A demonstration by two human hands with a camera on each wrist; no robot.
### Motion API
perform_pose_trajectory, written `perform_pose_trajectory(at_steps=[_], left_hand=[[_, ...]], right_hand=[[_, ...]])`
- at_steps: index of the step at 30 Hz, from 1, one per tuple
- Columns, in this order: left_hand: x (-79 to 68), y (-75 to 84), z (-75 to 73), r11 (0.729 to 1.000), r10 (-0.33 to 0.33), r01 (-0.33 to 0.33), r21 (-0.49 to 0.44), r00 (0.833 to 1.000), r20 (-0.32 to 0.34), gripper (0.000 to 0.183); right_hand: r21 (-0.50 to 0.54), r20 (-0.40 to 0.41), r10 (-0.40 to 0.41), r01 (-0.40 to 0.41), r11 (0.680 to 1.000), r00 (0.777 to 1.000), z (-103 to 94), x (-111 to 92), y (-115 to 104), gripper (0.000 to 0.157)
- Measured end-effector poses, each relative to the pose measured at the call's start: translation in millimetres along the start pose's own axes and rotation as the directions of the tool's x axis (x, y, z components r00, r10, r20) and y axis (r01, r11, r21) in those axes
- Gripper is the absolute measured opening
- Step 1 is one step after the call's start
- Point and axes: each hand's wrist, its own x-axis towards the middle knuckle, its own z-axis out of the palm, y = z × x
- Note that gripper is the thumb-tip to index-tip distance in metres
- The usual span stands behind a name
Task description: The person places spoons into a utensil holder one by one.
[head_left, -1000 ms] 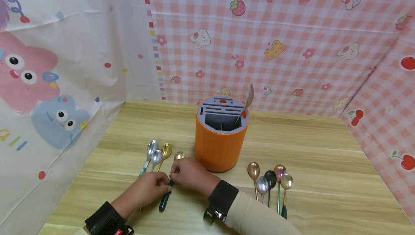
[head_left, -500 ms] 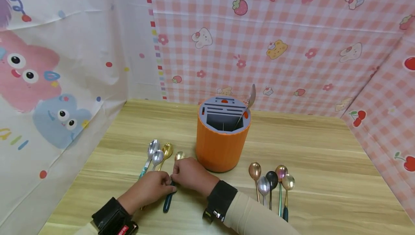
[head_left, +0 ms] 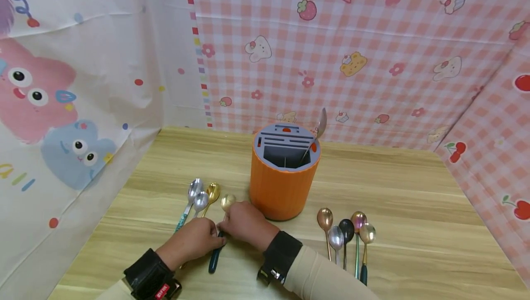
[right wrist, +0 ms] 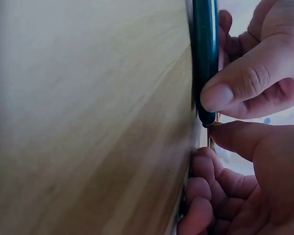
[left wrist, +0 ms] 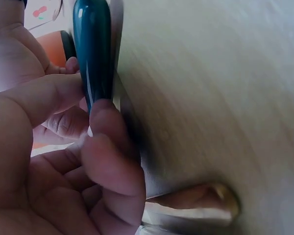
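A spoon with a pale gold bowl (head_left: 227, 202) and a dark green handle (head_left: 214, 260) lies slanted close over the wooden table, between both hands. My left hand (head_left: 191, 243) pinches the handle near its upper end between thumb and fingers; the left wrist view shows the glossy handle (left wrist: 92, 44) at the fingertips. Just above, my right hand (head_left: 248, 224) pinches the thin neck where it meets the handle, as the right wrist view shows with the right hand (right wrist: 269, 166) below the left hand (right wrist: 269, 63). Part of the neck is hidden by the fingers.
Left of the hands lie a silver spoon (head_left: 194, 190), a smaller silver spoon (head_left: 201, 201) and a gold spoon (head_left: 213, 192). An orange utensil holder (head_left: 283, 194) stands behind, one spoon (head_left: 321, 123) upright in it. Several spoons, including a black spoon (head_left: 346, 230), lie at right.
My left hand has shifted slightly right, its thumb now farther over the green handle. The right hand has moved down a little, and more of the gold bowl shows.
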Motion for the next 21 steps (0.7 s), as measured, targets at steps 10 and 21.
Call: perform_pose_trajectory(at_steps=[10,21], left_hand=[[-0.1,2.0,0.6,0.999,-0.045,0.045,0.003,0.999,-0.001,0.030],[3.8,2.7,-0.3,0.999,-0.026,0.025,-0.023,0.998,-0.052,0.027]], right_hand=[[0.071,0.049,0.023,-0.026,0.997,0.999,-2.7,-2.2,0.0,0.043],[0.243,-0.032,0.023,-0.014,0.970,0.999,-7.0,-3.5,0.9,0.038]])
